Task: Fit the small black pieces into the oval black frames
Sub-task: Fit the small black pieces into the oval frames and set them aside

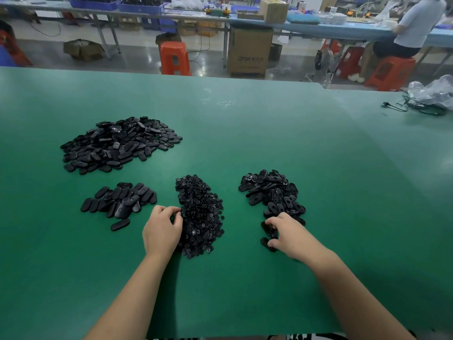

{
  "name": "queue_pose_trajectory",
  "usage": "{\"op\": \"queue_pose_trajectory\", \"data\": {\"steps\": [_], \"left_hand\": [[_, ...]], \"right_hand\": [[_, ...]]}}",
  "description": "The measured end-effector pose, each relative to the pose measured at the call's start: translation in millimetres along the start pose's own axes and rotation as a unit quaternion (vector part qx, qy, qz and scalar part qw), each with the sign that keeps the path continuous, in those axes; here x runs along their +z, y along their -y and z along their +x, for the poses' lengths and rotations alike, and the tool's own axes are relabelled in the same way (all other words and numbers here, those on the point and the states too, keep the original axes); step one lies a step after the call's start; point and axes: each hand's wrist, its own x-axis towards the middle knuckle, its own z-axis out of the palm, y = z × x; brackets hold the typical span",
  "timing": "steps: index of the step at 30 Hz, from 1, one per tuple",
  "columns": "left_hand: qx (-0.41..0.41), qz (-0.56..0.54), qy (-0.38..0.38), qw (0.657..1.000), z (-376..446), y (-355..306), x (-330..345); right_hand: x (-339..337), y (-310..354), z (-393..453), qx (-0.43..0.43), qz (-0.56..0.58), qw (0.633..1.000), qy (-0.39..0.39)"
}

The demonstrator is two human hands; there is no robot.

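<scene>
A heap of small round black pieces (199, 214) lies in the middle of the green table (245, 133). My left hand (161, 229) rests at its left edge, fingers curled into the pieces and pinching some. A pile of oval black frames (272, 192) lies to the right. At its near end my right hand (285, 233) is curled round an oval frame (268, 230), and another frame (267, 244) lies under the thumb. A small group of oval parts (120, 202) sits at the left, and a large heap of them (117, 144) lies farther back.
A clear plastic bag and black cable (426, 99) lie at the table's far right. Beyond the far edge are orange stools (174, 57), a cardboard box (248, 51) and a seated person (416, 28) at another bench.
</scene>
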Motion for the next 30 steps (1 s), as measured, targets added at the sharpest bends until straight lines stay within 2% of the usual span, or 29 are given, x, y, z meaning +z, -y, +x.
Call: {"op": "queue_pose_trajectory", "data": {"steps": [5, 10, 14, 16, 20, 25, 30], "left_hand": [[-0.001, -0.001, 0.001, 1.0, 0, 1, 0], [-0.002, -0.002, -0.001, 1.0, 0, 1, 0], [-0.002, -0.005, -0.002, 1.0, 1, 2, 1], [-0.002, -0.008, -0.007, 1.0, 1, 1, 1], [0.005, -0.017, -0.016, 1.0, -1, 0, 0], [0.015, 0.014, 0.001, 1.0, -1, -2, -2], [0.011, 0.004, 0.0, 1.0, -1, -3, -4]], "right_hand": [[7, 7, 6, -0.007, 0.017, 1.0, -0.025], [6, 17, 10, -0.018, 0.036, 0.996, -0.084], [1, 15, 9, 0.01, 0.046, 0.987, -0.152], [-2, 15, 9, 0.022, 0.087, 0.98, -0.176], [-8, 20, 8, 0.01, 0.242, 0.947, -0.212], [1, 45, 4, -0.011, 0.452, 0.882, -0.132], [27, 70, 5, -0.019, 0.536, 0.836, -0.114]]}}
